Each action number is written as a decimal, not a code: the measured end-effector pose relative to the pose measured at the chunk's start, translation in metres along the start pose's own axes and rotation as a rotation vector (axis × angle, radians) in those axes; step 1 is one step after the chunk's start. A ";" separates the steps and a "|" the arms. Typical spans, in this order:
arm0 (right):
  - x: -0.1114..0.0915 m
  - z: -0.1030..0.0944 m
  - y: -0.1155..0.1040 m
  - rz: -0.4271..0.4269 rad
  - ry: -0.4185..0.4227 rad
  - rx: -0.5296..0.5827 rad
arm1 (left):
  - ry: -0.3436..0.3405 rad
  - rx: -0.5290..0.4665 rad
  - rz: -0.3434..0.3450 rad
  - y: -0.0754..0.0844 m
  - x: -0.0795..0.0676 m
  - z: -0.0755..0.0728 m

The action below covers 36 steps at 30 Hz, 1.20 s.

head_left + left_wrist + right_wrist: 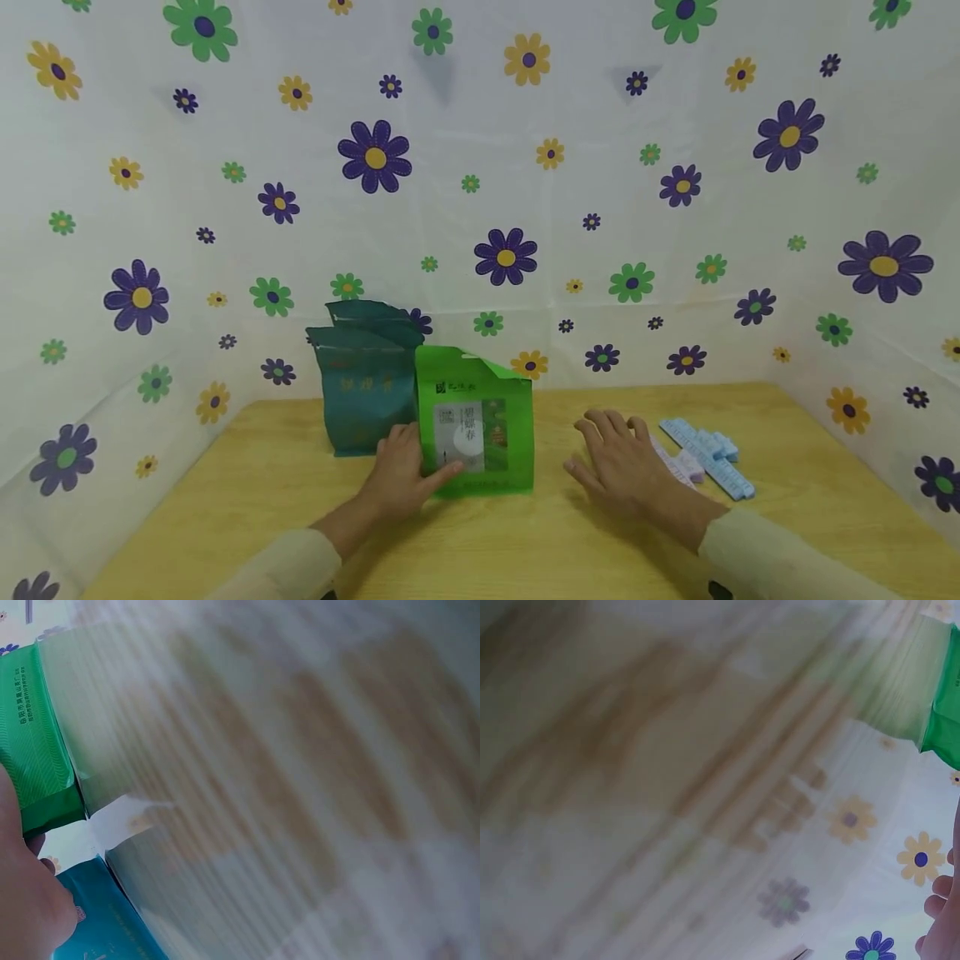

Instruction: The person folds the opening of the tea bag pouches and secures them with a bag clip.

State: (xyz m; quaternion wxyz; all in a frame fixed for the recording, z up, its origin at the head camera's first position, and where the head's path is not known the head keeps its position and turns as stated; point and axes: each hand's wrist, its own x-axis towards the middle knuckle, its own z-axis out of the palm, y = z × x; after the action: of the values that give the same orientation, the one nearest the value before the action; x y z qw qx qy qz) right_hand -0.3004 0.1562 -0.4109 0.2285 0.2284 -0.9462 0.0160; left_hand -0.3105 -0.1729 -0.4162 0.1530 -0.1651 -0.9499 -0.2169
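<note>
A bright green tea bag (521,433) with a printed label stands upright on the table. My left hand (401,471) grips its lower left side, thumb across the front and the other fingers at the left edge, partly hidden. Behind that hand stand teal tea bags (367,396), one in front of another. In the left wrist view, the hand (26,885) appears beside both the green bag (30,727) and a teal bag (109,919). My right hand (622,462), fingers spread and loosely bent, is over the table right of the green bag, holding nothing.
Pale blue blocky strips (708,458) lie on the table (487,550) beyond my right hand. A pale purple piece (678,465) beside them is partly covered by that hand. A white flower-patterned cloth (465,217) surrounds the table's back and sides.
</note>
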 end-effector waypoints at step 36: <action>0.005 0.000 -0.015 -0.023 -0.040 0.003 | 0.002 -0.074 -0.001 0.004 -0.002 -0.001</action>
State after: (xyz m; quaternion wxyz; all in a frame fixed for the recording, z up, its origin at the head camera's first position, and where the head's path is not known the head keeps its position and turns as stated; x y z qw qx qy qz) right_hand -0.2978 0.1411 -0.4101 0.2093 0.2397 -0.9480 0.0102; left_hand -0.3072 -0.1709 -0.4146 0.1474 -0.1698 -0.9412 -0.2520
